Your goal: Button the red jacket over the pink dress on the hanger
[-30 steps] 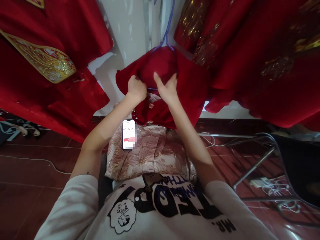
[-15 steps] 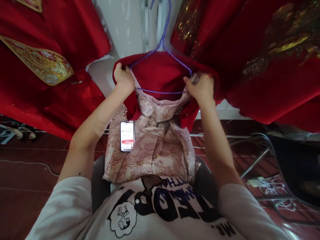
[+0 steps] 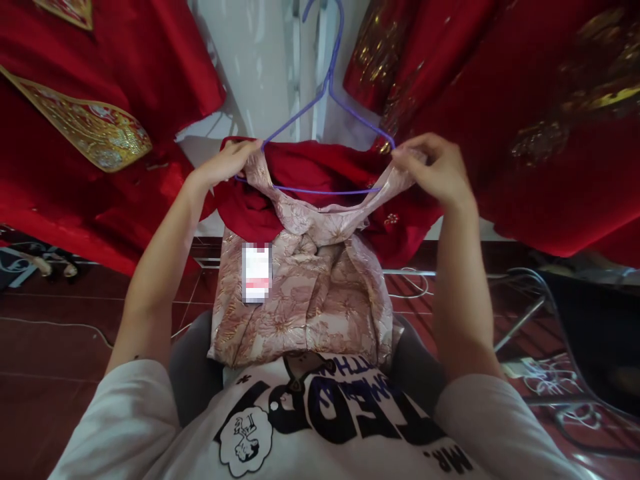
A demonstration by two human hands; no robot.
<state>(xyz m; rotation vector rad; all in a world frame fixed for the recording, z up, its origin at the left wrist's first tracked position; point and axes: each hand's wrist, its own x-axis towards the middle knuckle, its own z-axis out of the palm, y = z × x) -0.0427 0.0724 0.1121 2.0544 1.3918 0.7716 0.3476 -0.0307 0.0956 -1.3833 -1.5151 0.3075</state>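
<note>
A pink floral dress (image 3: 285, 320) lies over my lap, its neckline raised toward a purple hanger (image 3: 329, 83). My left hand (image 3: 227, 162) pinches the dress's left strap beside the hanger's left shoulder. At the other end, my right hand (image 3: 437, 167) grips the right strap near the hanger's right tip. The hanger's lower bar crosses the neck opening. Red cloth (image 3: 313, 163) bunches behind the neckline and hangs down on both sides. A phone (image 3: 257, 273) with a lit, blurred screen rests on the dress.
Red garments with gold embroidery (image 3: 105, 133) hang at the left, and more red cloth (image 3: 475, 133) hangs at the right. A dark chair (image 3: 590, 333) stands at the right, with white cables (image 3: 543, 377) beneath it. Shoes (image 3: 55, 267) are at the far left.
Both hands have moved outward, spreading the straps. The red cloth has dropped lower behind the neckline, and more of the hanger's shoulders and the pink straps shows.
</note>
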